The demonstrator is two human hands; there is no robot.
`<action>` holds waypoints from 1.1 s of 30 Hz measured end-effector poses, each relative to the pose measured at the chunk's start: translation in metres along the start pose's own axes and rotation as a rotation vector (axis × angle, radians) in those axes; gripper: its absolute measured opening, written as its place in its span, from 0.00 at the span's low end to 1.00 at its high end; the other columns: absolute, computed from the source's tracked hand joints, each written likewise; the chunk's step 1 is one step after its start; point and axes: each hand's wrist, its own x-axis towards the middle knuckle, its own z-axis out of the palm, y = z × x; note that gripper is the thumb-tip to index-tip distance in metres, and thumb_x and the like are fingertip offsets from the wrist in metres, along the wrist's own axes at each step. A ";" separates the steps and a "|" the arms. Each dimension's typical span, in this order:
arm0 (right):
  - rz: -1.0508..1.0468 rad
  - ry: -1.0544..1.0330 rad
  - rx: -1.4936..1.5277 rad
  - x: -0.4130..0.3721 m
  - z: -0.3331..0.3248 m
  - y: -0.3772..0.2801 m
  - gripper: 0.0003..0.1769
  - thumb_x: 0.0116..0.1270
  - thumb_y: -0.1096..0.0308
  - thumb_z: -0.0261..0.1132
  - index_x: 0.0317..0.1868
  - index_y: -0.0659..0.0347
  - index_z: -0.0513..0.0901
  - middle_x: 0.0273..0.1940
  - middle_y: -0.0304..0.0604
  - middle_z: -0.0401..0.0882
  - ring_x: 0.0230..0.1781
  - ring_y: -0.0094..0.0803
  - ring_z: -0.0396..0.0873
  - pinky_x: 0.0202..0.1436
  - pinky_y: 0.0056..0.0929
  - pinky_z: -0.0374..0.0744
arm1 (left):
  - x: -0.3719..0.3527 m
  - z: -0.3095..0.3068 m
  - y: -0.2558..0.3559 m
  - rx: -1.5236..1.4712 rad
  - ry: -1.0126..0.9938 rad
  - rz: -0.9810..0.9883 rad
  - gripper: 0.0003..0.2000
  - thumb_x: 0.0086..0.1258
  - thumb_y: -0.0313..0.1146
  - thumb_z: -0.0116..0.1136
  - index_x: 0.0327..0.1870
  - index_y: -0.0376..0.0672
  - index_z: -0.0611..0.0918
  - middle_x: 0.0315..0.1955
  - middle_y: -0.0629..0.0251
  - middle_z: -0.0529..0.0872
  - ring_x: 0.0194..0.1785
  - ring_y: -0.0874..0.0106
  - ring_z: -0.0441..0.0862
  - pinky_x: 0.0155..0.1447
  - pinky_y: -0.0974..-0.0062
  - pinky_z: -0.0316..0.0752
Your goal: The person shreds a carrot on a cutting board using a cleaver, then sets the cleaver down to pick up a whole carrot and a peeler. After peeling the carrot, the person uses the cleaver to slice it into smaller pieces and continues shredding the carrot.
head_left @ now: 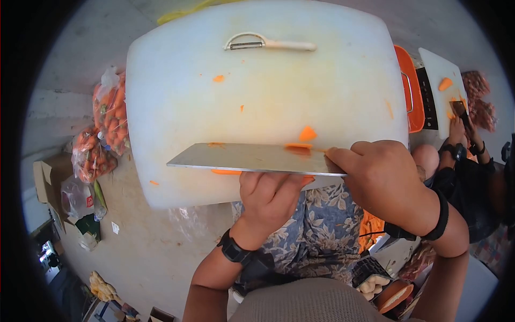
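Note:
My right hand is closed at the right end of a wide cleaver, whose handle is hidden in the fist. The blade lies nearly level across the near part of the white cutting board. My left hand has its fingers curled down on a carrot just under the blade's near edge. Most of that carrot is hidden by the blade and fingers; orange shows at both sides. A cut carrot piece lies just beyond the blade, and an orange bit clings to it.
A white peeler lies at the board's far side. Bags of carrots stand at left. An orange container sits right of the board. Farther right, another person's hand works with a knife on a second board.

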 end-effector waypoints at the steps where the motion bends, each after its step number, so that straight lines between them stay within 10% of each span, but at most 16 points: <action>1: 0.005 0.000 0.001 0.000 0.000 0.000 0.17 0.48 0.76 0.66 0.42 0.57 0.83 0.22 0.40 0.76 0.21 0.40 0.79 0.26 0.38 0.76 | 0.000 0.000 0.000 -0.004 -0.003 0.002 0.12 0.55 0.38 0.75 0.38 0.46 0.87 0.41 0.68 0.81 0.48 0.65 0.76 0.54 0.64 0.69; 33: -0.001 -0.023 -0.067 -0.043 -0.040 -0.013 0.23 0.50 0.74 0.70 0.50 0.65 0.84 0.21 0.34 0.65 0.16 0.27 0.69 0.18 0.30 0.66 | -0.045 -0.003 -0.008 -0.511 -0.320 -0.270 0.13 0.64 0.30 0.64 0.50 0.42 0.85 0.48 0.61 0.87 0.49 0.61 0.85 0.53 0.63 0.79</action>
